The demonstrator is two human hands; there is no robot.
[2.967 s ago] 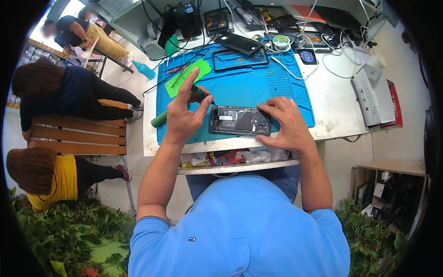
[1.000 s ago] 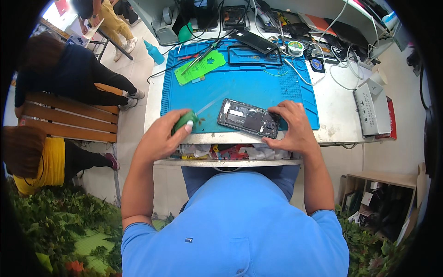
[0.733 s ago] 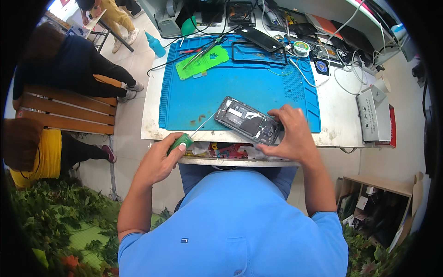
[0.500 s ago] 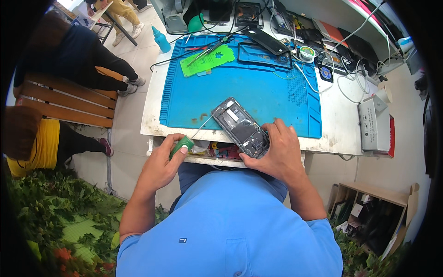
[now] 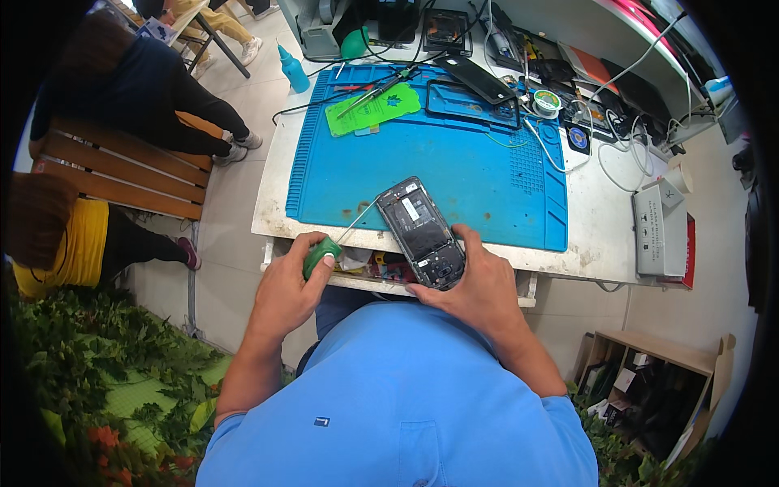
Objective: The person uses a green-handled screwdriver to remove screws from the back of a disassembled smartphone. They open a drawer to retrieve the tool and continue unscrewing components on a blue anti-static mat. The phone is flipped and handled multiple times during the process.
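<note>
My left hand (image 5: 297, 280) is closed round the green handle of a screwdriver (image 5: 320, 258); its long thin shaft reaches up to the upper left edge of a black phone (image 5: 419, 231) with its back off and insides showing. My right hand (image 5: 479, 288) grips the phone by its lower end and side, holding it slanted over the front edge of the blue work mat (image 5: 406, 162) and the partly open drawer (image 5: 350, 281). Farther back on the mat lie a bright green card (image 5: 357, 118) with a pen-like iron across it, a black frame (image 5: 475, 122) and a dark panel (image 5: 477, 79).
The white desk (image 5: 270, 213) holds a blue bottle (image 5: 294, 73), solder spool (image 5: 547, 105), tangled cables and boxes (image 5: 659, 231). At left are a wooden bench (image 5: 130, 174) and other people (image 5: 122, 97); at lower right, a shelf (image 5: 649, 381); artificial foliage (image 5: 81, 349) covers the lower corners.
The phone has turned from lying level on the mat to a steep slant nearer me, moved by my right hand. My left hand has come down with the screwdriver, now aimed at the phone's edge.
</note>
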